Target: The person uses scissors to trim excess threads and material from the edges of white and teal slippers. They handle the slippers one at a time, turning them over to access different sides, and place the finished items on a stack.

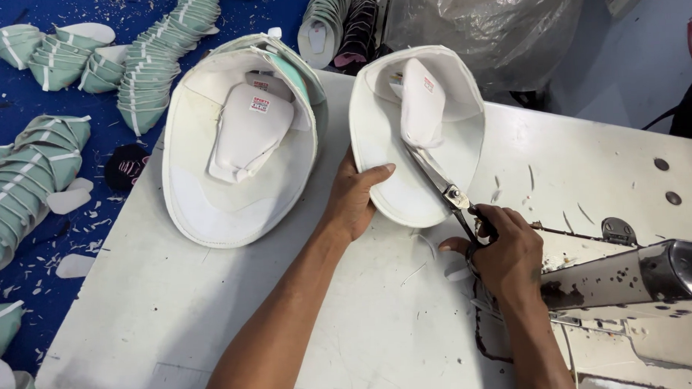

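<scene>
The left hand point(355, 198) is gripping the edge of the right white shoe upper point(386, 139) lying on the counter point(212, 299). The right hand point(509, 254) is holding scissors point(441, 183), its grip closed on the handles, blades lying inside the upper.

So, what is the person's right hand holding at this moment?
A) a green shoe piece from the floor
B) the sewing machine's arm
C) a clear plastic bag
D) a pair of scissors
D: the right hand grips the handles of the scissors, whose blades lie inside the white shoe upper that the left hand steadies on the table.
</scene>
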